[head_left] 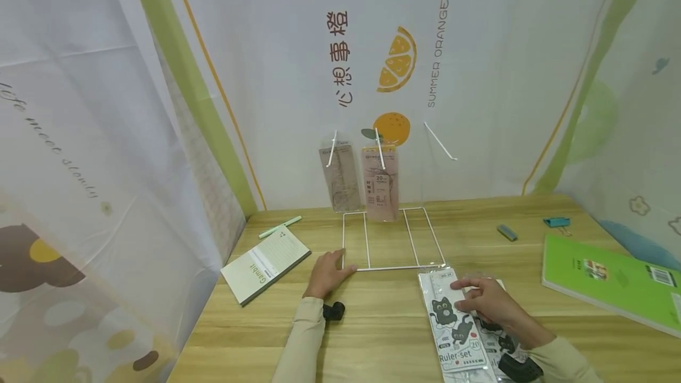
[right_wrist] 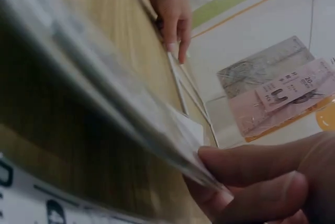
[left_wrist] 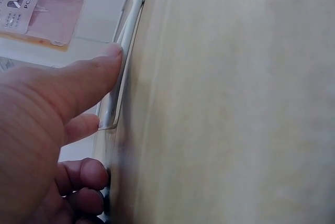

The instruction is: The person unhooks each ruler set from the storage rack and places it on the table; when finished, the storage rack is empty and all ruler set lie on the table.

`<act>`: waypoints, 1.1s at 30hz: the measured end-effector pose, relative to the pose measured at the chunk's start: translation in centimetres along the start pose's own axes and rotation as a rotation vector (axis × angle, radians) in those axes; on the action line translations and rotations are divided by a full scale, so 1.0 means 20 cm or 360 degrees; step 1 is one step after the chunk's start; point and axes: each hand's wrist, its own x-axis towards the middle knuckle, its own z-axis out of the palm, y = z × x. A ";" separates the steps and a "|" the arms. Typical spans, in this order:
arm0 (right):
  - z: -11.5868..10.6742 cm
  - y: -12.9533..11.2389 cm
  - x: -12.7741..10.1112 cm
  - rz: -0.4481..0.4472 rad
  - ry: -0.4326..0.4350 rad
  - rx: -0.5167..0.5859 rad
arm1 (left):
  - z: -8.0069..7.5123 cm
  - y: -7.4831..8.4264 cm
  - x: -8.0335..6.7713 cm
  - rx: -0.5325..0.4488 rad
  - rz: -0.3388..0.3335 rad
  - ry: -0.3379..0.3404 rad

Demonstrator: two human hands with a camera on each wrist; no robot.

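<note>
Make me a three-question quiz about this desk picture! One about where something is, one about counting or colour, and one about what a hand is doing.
1. Where does the green notebook lie?
A. at the right of the table
B. under the wire rack
C. on a hook

2. How many packets hang on the wire rack?
A. none
B. two
C. five

3. What is the right hand doing?
A. hanging idle in the air
B. gripping a pen
C. pinching the cat ruler packet

Answers:
1. A, the head view shows it flat near the table's right edge.
2. B, a grey-brown packet and a pink packet hang side by side, and the third hook is bare.
3. C, the right wrist view shows thumb and fingers closed on the packet's edge. Meanwhile the left hand touches the rack's base.
</note>
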 end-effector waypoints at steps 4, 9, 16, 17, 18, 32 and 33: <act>0.02 0.01 -0.01 0.0036 0.0112 -0.0205 | 0.00 0.00 0.00 0.0002 0.0000 -0.0005; 0.03 0.00 -0.01 0.0026 0.0193 -0.0532 | 0.00 0.00 0.01 0.0007 -0.0011 -0.0010; 0.01 0.00 0.00 -0.0149 0.0173 -0.0714 | 0.00 0.00 0.01 -0.0003 -0.0029 -0.0010; 0.01 0.00 0.01 -0.0145 0.0164 -0.0727 | 0.00 0.00 0.01 -0.0006 -0.0032 -0.0011; 0.01 -0.01 0.01 -0.0143 0.0152 -0.0735 | 0.00 0.00 0.01 -0.0006 -0.0027 -0.0007; 0.03 -0.25 0.46 -0.0647 0.0293 -0.0570 | 0.00 0.00 0.00 0.0005 -0.0039 -0.0006; 0.03 -0.27 0.51 -0.0682 0.0302 -0.0538 | 0.00 0.00 0.00 0.0009 -0.0037 -0.0008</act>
